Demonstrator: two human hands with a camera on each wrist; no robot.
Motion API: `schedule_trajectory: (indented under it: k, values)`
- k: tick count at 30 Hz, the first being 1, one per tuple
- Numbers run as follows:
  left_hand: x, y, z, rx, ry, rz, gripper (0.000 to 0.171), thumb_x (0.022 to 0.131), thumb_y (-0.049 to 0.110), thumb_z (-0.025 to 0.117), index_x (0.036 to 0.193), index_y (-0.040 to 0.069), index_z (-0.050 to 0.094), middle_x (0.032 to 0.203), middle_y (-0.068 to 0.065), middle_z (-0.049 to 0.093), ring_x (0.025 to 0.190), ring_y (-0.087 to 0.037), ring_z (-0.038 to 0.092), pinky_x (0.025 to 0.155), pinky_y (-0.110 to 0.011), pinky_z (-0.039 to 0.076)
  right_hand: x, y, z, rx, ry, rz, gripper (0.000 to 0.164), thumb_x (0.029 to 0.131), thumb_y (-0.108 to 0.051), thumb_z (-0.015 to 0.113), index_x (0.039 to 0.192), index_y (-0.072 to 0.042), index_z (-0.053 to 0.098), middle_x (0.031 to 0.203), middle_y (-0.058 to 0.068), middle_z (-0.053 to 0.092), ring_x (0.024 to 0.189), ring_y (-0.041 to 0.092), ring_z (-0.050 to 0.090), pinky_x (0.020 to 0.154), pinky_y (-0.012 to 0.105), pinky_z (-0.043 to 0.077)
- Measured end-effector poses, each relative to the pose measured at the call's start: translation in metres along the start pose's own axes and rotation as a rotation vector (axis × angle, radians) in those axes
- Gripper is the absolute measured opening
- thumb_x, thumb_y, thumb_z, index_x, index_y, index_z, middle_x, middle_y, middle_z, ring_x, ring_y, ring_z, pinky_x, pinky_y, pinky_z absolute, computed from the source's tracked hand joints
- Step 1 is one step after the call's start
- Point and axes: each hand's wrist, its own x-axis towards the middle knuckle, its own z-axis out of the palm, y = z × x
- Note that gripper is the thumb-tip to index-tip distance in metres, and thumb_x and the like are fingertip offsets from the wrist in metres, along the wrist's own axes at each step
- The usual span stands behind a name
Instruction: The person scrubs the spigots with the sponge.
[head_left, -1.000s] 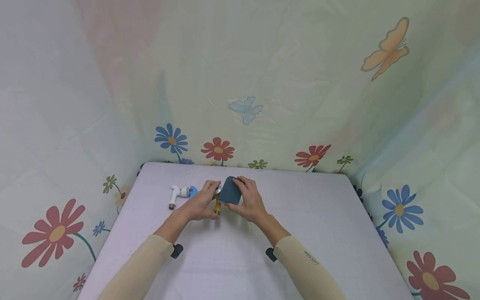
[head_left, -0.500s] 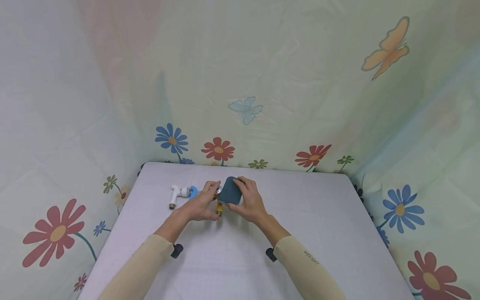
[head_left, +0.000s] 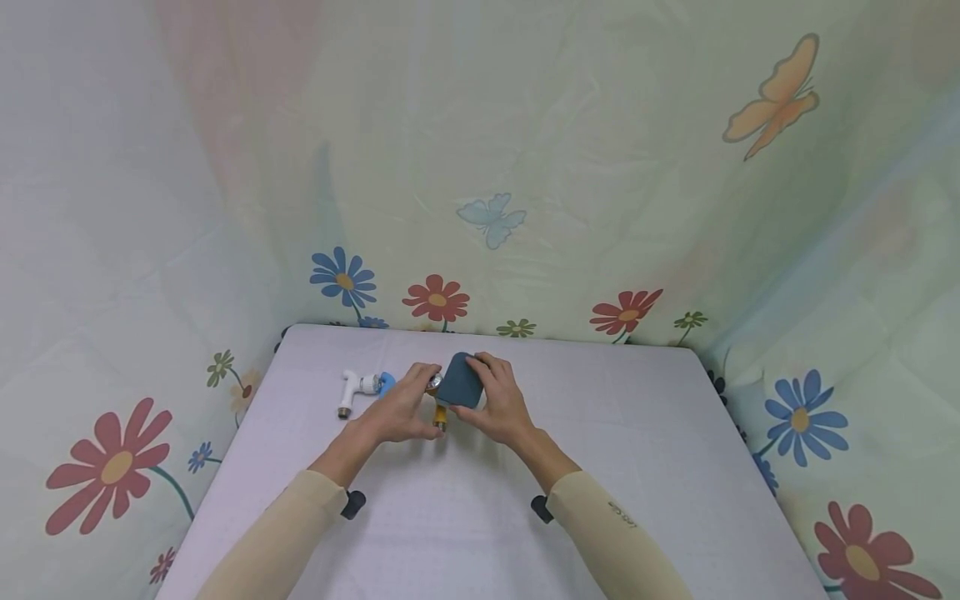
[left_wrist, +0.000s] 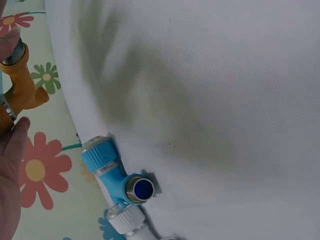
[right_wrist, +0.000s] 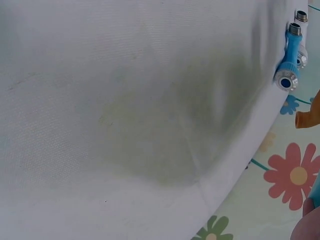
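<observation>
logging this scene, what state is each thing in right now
Orange tap: gripped by the left hand, raised off the table
Dark teal pad: gripped by the right hand, close to the orange tap, contact unclear
Blue tap: lying on the table, a threaded end uncapped
White tap: lying on the table beside the blue tap
Table: covered in white
</observation>
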Motion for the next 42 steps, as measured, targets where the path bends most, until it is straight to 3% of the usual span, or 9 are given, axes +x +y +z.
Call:
schedule_trajectory:
  k: [4,9,14,21,28,35,42]
  values:
    - [-0.001,-0.003,-0.001,0.087,0.06,0.036,0.107,0.072,0.041,0.096,0.158,0.018,0.037,0.157,-0.005,0.046,0.129,-0.02,0.057,0.109,-0.043,0.053,0.0,0.0,-0.001,0.017,-0.005,0.011,0.089,0.079,-0.047,0.09,0.153,-0.018,0.049,0.158,0.006,0.045,0.142,0.027,0.041,0.115,0.049,0.049]
    - [-0.002,-0.004,-0.001,0.203,0.118,0.047,0.108,0.069,0.048,0.096,0.157,0.017,0.041,0.155,-0.005,0.054,0.131,-0.028,0.059,0.111,-0.05,0.052,-0.001,0.001,-0.003,0.028,0.006,0.005,0.09,0.079,-0.047,0.089,0.153,-0.017,0.049,0.158,0.007,0.045,0.142,0.028,0.042,0.113,0.05,0.05]
    - [-0.004,-0.004,-0.003,0.234,0.137,0.048,0.11,0.069,0.053,0.095,0.157,0.014,0.042,0.15,-0.008,0.06,0.132,-0.03,0.061,0.11,-0.05,0.052,-0.002,0.006,-0.004,0.05,0.022,0.02,0.089,0.079,-0.046,0.09,0.153,-0.017,0.049,0.157,0.007,0.046,0.142,0.029,0.042,0.113,0.05,0.051]
    - [-0.007,-0.006,-0.004,0.156,0.13,0.04,0.111,0.07,0.053,0.094,0.158,0.013,0.04,0.145,-0.01,0.063,0.125,-0.026,0.065,0.104,-0.046,0.057,-0.002,0.012,-0.009,0.09,0.059,0.071,0.087,0.081,-0.044,0.089,0.152,-0.015,0.049,0.158,0.01,0.044,0.144,0.031,0.042,0.115,0.052,0.048]
    - [-0.01,-0.009,-0.002,0.112,0.092,-0.026,0.114,0.07,0.058,0.092,0.158,0.011,0.037,0.147,-0.011,0.06,0.129,-0.028,0.064,0.105,-0.047,0.057,-0.003,0.018,-0.011,0.114,0.11,0.088,0.087,0.083,-0.044,0.085,0.154,-0.012,0.046,0.161,0.012,0.041,0.146,0.033,0.04,0.116,0.055,0.047]
    - [-0.012,-0.009,0.001,0.067,0.141,-0.055,0.11,0.069,0.054,0.094,0.155,0.014,0.038,0.142,-0.013,0.064,0.123,-0.03,0.066,0.102,-0.049,0.058,-0.002,0.019,-0.012,0.156,0.128,0.109,0.088,0.086,-0.045,0.082,0.158,-0.013,0.041,0.164,0.011,0.039,0.148,0.033,0.038,0.118,0.056,0.044]
    - [-0.012,-0.011,0.0,0.039,0.176,-0.07,0.111,0.069,0.062,0.091,0.155,0.018,0.036,0.138,-0.012,0.066,0.118,-0.03,0.066,0.101,-0.05,0.058,-0.001,0.019,-0.014,0.195,0.118,0.112,0.085,0.088,-0.044,0.081,0.157,-0.014,0.042,0.162,0.01,0.041,0.147,0.033,0.04,0.117,0.055,0.045]
